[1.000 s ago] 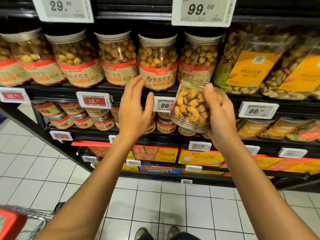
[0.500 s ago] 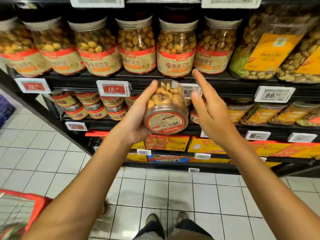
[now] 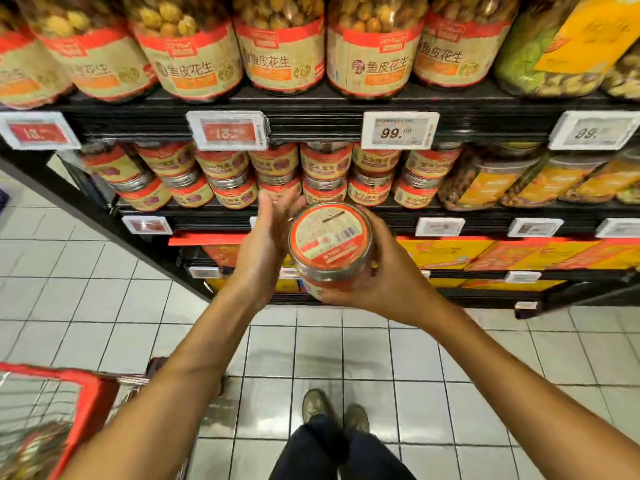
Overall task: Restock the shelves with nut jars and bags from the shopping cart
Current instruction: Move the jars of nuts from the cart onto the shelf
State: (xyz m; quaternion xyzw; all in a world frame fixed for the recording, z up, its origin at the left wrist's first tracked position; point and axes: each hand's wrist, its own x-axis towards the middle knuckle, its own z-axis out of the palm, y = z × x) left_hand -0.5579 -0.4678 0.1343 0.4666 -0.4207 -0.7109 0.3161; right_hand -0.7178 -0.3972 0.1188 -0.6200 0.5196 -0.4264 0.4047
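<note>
A clear nut jar (image 3: 329,237) with a red-and-beige label is tipped so its round labelled end faces me, in front of the lower shelves. My right hand (image 3: 391,282) cups it from below and from the right. To its left, my left hand (image 3: 266,244) has straight, spread fingers lying along the jar's side; it is blurred and I cannot tell if it touches. Behind the jar, stacked small nut jars (image 3: 325,174) fill the middle shelf. The red shopping cart (image 3: 86,403) sits at the bottom left, its contents blurred.
Large peanut jars (image 3: 284,57) line the top shelf, with nut bags (image 3: 554,178) on the right of the middle shelf. Price tags (image 3: 398,129) hang on the black shelf edges. Yellow boxes (image 3: 450,254) fill the lower shelf. My shoes (image 3: 332,410) stand on white tiles.
The jar has passed from my left hand into my right and dropped lower, its labelled end turned toward me. My left hand's fingers have straightened. My view has tilted downward.
</note>
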